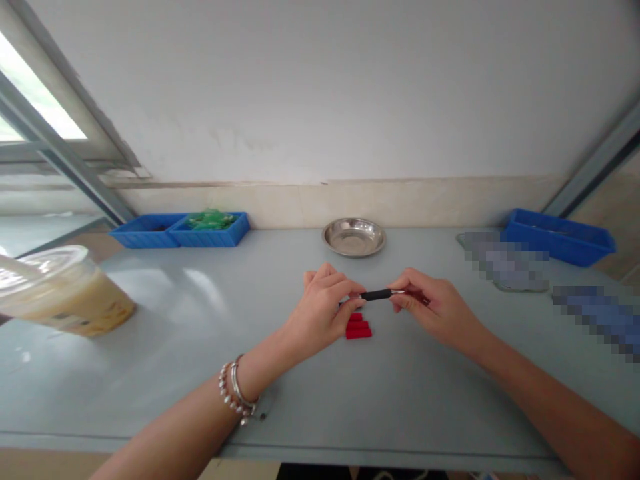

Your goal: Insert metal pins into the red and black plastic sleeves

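Observation:
My left hand [323, 310] and my right hand [433, 308] meet over the middle of the grey table [200, 373]. Between them runs a thin tool [377, 294] with a black grip and a metal end. My right hand pinches its metal end. My left hand's fingers are closed around the other end, just above a few small red blocks [358, 329] lying on the table. Beaded and metal bracelets circle my left wrist.
A steel dish [354, 237] stands at the back centre. Two blue trays [180, 230] sit back left, one with green pieces [210, 219]. Another blue tray [560, 235] is back right. A lidded plastic cup of milky drink [63, 290] stands at left.

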`<state>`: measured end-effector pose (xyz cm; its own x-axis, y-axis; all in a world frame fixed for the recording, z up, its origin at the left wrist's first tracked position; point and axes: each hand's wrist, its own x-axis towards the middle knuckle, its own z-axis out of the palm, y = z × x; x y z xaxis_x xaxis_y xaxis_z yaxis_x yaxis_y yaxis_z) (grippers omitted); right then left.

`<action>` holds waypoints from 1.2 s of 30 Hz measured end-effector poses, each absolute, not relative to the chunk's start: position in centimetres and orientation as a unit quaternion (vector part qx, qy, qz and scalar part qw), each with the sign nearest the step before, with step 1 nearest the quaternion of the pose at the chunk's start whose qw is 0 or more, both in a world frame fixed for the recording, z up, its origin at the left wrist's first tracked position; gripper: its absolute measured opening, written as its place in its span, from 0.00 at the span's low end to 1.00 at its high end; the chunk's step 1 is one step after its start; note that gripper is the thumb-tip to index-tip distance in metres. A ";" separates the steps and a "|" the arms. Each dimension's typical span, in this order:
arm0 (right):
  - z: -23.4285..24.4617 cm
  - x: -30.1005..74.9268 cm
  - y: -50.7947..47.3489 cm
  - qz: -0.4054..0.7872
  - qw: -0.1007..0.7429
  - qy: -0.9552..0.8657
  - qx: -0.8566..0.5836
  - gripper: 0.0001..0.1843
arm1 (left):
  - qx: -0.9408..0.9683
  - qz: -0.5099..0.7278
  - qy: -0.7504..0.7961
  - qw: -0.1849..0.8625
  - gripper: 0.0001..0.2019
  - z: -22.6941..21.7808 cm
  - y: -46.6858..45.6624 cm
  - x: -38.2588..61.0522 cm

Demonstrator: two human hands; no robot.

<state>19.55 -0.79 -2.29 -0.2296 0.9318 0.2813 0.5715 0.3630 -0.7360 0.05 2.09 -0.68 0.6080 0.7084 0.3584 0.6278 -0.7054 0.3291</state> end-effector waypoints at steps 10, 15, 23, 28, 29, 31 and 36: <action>-2.2 19.1 -0.7 0.423 0.415 -0.656 -0.467 0.15 | 0.898 0.251 0.360 0.041 0.09 -1.0 2.0 0.1; -2.3 18.9 -0.7 0.385 0.425 -0.666 -0.477 0.13 | 0.903 0.250 0.349 0.036 0.09 -1.1 2.1 0.1; -2.5 19.3 -0.5 0.336 0.430 -0.675 -0.497 0.12 | 0.899 0.256 0.354 0.041 0.08 -1.2 2.1 0.1; -2.4 19.1 -0.4 0.370 0.448 -0.650 -0.489 0.14 | 0.897 0.267 0.352 0.030 0.09 -1.2 2.1 0.1; -2.4 19.1 -0.4 0.385 0.446 -0.643 -0.490 0.15 | 0.895 0.271 0.353 0.028 0.09 -1.2 2.1 0.1; -2.3 19.1 -0.4 0.414 0.437 -0.632 -0.489 0.16 | 0.894 0.275 0.352 0.023 0.08 -1.3 2.1 0.1; -2.3 19.1 -0.4 0.409 0.435 -0.643 -0.480 0.13 | 0.901 0.265 0.343 0.017 0.09 -1.4 2.1 0.1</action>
